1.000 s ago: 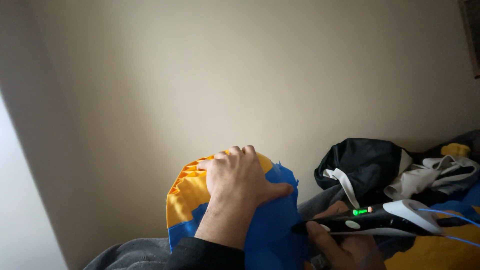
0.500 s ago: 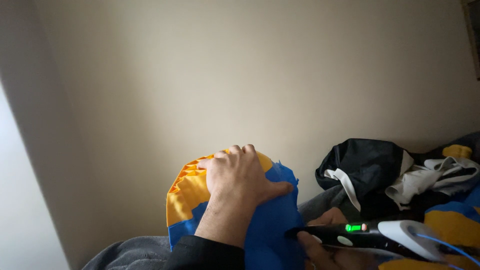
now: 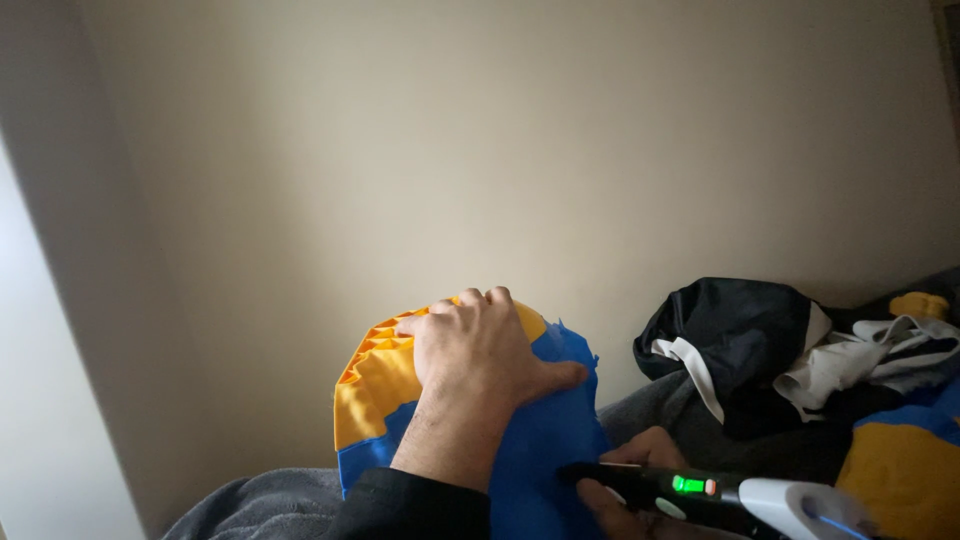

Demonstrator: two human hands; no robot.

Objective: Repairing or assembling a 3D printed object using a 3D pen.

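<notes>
My left hand [image 3: 482, 345] lies flat, fingers together, on a blue and yellow garment [image 3: 380, 390] that bulges up in front of me; its yellow edge is gathered in small folds. My right hand [image 3: 640, 480] sits low at the bottom edge, gripping a black and white hand-held steamer or iron [image 3: 720, 492] with a green light, its dark tip against the blue cloth. Part of the right hand is hidden behind the tool.
A heap of clothes lies at the right: a black garment with a white strip [image 3: 730, 335], white cloth [image 3: 860, 360], and another blue and yellow piece [image 3: 900, 465]. Grey fabric [image 3: 260, 505] covers the surface below. A plain beige wall [image 3: 500, 150] stands close behind.
The right hand and the tool have dropped lower and shifted slightly right along the blue cloth. The left hand stays pressed in the same spot.
</notes>
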